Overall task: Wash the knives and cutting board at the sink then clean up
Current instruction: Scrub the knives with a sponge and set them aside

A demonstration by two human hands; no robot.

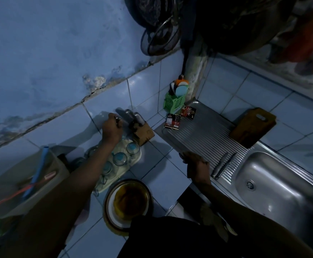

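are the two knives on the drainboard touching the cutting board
Apart. The head view shows the two knives lying near the basin, with bare ribbed drainboard between them and the cutting board leaning against the wall.

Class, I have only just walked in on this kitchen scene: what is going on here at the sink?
A person is putting washed knives away. The left hand grips a knife handle at the knife block by the wall. The right hand rests on the edge of the draining board, where two knives lie. The cutting board leans against the tiled wall. The sink basin holds nothing.
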